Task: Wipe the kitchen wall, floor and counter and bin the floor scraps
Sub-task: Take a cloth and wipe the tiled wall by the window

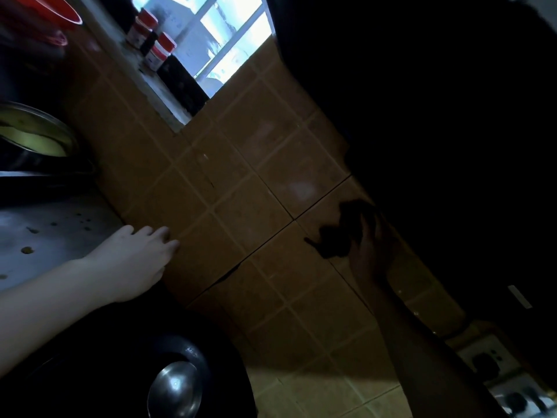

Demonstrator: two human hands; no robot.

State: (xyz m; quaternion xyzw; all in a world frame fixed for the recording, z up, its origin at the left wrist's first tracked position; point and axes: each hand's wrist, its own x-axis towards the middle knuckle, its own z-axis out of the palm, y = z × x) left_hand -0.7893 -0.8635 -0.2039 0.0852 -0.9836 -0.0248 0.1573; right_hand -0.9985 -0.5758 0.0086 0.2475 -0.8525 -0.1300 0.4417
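Nearest me, just below the tiled wall (241,191), sits a black pan (217,351) with a steel ladle (174,387) lying in it. It fills the space under my left forearm. Low on the wall, off to the right, is a wall socket (485,357), with my right forearm passing beside it.

My left hand (135,260) rests on the spotted grey counter (45,236) where it meets the wall. The fingers are loosely spread and holding nothing, and the fingertips touch the bottom row of tiles.

My right hand (369,248) is up on the wall in deep shadow, on a dark cloth (337,236) that lies bunched against the tiles next to a cracked grout line. It is too dark to tell whether my fingers lie flat on the cloth or curl round it.

Further along the counter, away from the wall, stands a steel pot (39,134). Beyond it, a sill set into the wall holds red-lidded jars (162,49) in front of a barred window (223,31). A red bowl (60,10) sits at the far corner. Everything right of the wall is black.
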